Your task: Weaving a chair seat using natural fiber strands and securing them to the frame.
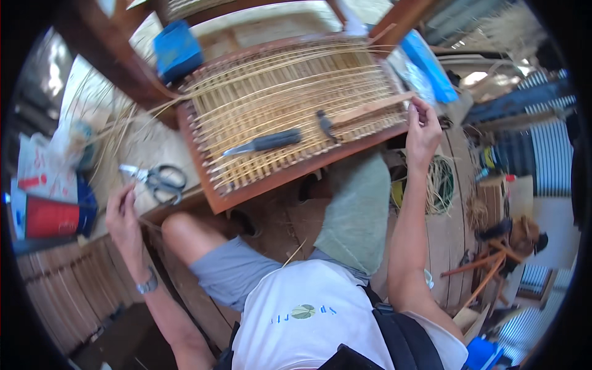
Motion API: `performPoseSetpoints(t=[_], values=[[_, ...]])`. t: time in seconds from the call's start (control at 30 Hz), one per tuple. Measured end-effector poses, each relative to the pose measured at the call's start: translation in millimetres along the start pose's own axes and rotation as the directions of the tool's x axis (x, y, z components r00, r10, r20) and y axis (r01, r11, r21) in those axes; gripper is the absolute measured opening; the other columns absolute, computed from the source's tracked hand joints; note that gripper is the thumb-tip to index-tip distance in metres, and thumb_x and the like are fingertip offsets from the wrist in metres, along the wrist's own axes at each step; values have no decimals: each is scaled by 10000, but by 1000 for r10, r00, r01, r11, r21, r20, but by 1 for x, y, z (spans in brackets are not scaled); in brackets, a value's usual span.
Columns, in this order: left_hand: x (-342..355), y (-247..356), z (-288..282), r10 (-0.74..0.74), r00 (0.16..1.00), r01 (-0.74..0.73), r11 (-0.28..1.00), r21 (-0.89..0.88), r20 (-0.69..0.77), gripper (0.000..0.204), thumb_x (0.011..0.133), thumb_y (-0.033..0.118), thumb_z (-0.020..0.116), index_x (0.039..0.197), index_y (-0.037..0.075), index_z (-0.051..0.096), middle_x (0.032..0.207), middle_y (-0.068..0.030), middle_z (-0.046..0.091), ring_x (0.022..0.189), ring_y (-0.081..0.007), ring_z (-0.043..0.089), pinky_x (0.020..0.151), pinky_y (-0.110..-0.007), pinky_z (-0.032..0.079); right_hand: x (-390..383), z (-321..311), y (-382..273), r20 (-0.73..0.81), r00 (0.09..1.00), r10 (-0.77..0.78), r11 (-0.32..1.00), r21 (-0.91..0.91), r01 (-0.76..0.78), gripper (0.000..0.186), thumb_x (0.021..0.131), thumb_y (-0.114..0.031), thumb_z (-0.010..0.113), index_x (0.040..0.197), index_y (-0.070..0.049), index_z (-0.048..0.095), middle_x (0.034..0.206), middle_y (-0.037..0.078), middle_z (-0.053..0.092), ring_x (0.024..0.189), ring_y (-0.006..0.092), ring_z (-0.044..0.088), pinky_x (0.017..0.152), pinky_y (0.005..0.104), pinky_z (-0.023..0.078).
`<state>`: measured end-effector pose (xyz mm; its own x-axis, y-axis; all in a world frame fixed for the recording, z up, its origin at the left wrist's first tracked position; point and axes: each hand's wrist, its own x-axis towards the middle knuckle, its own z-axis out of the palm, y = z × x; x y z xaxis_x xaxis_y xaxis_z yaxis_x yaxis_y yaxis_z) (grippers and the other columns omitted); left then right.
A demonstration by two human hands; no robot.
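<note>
A wooden chair frame with a woven cane seat (290,92) rests in front of me at a slant. On the weave lie an awl-like tool with a dark handle (271,140) and a hammer (364,112) with a wooden handle. At the end of that handle, my right hand (424,126) has its fingers closed, pinching it. Off the seat's left side, my left hand (125,213) is closed in a pinch beside a pair of scissors (161,182) with dark handles; whatever thin thing it holds cannot be made out. Loose cane strands (145,117) trail left from the seat.
A blue block (177,50) sits at the seat's far left corner. Bags and a red container (54,216) stand at the left. Coiled cane strands (439,185) lie on the plank floor right of my knee, which a green cloth (357,216) covers. A wooden stool (493,262) stands farther right.
</note>
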<state>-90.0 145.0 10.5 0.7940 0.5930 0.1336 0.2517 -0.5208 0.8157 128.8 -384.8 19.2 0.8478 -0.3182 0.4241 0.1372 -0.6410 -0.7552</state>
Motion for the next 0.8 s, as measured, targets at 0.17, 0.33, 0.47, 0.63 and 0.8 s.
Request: performPoseSetpoints(t=[0.17, 0.33, 0.47, 0.63, 0.8], values=[[-3, -23, 7, -220, 970, 235, 954, -185, 102, 209, 1013, 166, 612, 1145, 18, 675, 835, 40, 585, 645, -6, 472, 550, -168, 349, 59, -39, 112, 27, 1000, -1, 982, -187, 6, 221, 937, -112, 655, 1108, 22, 698, 945, 87, 720, 859, 149, 663, 795, 305, 530], [-18, -8, 29, -156, 985, 166, 972, -165, 75, 183, 1010, 157, 618, 1133, 36, 678, 799, 65, 567, 606, 4, 432, 516, -157, 325, 110, -21, 132, 327, 944, -53, 977, -177, 116, 248, 911, -81, 671, 1141, 1, 714, 931, 88, 736, 862, 145, 668, 784, 284, 524], [-21, 1, 31, -188, 981, 193, 974, -117, 47, 187, 1011, 154, 618, 1136, 29, 676, 789, 62, 567, 612, 1, 432, 528, -157, 330, 116, 6, 127, 543, 835, -84, 987, -71, 145, 271, 903, -91, 675, 1165, -36, 713, 1033, 106, 703, 948, 150, 646, 835, 280, 504], [-4, 20, 55, -143, 990, 141, 978, -153, -4, 192, 1014, 158, 614, 1144, 32, 678, 773, 60, 558, 609, -2, 427, 524, -161, 323, 117, 10, 130, 585, 797, -148, 962, -101, 254, 309, 863, -72, 710, 1165, -7, 702, 971, 95, 645, 902, 216, 634, 815, 308, 493], [11, 30, 82, -87, 996, 89, 991, -104, 27, 191, 1017, 159, 608, 1145, 37, 680, 764, 58, 548, 605, -5, 427, 518, -165, 324, 106, 3, 150, 451, 853, -262, 926, -130, 353, 301, 886, -71, 693, 1187, -59, 710, 1115, 87, 673, 1034, 246, 637, 929, 327, 488]])
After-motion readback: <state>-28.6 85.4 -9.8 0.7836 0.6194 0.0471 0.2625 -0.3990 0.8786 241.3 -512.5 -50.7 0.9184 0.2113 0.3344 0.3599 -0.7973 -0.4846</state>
